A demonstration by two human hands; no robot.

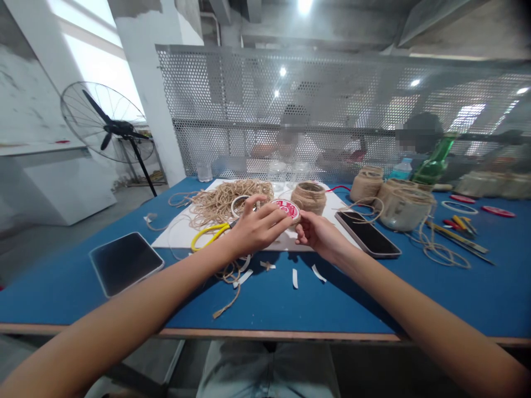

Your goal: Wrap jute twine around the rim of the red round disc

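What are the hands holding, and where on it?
A red-and-white round lid: left hand grips its left rim, right hand pinches its right rim.

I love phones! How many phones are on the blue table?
2. The left phone lies left of the left hand; the right phone lies just right of the right hand. Others may hide under the twine.

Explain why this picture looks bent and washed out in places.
Head view: the wide lens bows the table edge and stretches the forearms. The window and ceiling lamp blow out to white, and soft shadows fall beneath both arms. The left hand, right hand and red lid are sharp, while the scene behind the perforated screen is hazy.
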